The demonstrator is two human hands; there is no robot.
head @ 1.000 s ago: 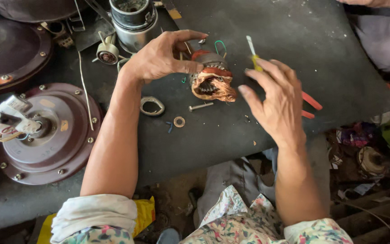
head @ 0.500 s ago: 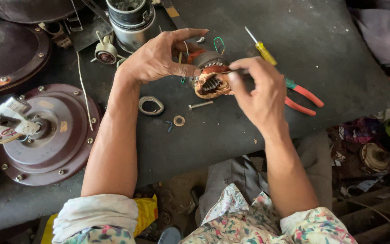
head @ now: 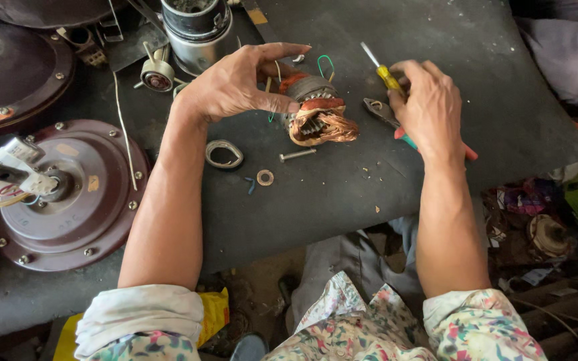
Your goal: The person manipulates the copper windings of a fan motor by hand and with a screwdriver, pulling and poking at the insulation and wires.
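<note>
The right hand [head: 429, 107] has left the motor winding, where it was half a second ago, and now lies over the pliers [head: 386, 115] on the dark table [head: 490, 60], beside the yellow-handled screwdriver [head: 384, 72]. Working across from the left: a maroon fan motor housing [head: 81, 200] lies flat near the table's edge, its white terminal block [head: 11, 167] and wires facing up, parked well clear of the hands. Further in, a flattened metal ring [head: 224, 154], a small washer [head: 265, 178] and a bolt [head: 297, 155] lie loose on the table, close enough to grab. Above them stands a metal cylinder part [head: 195, 27]. The left hand [head: 235, 83] arches over the copper motor winding [head: 316, 113], thumb and fingertips pinched on its near side, which looks meant to keep the part from rolling. The winding rests on the table between the two hands, its frayed copper strands fanning to the right and a green wire loop [head: 327, 65] rising behind it. The right hand's fingers curl down over the plier handles and touch them; whether they are clamped on the tool I cannot tell.
</note>
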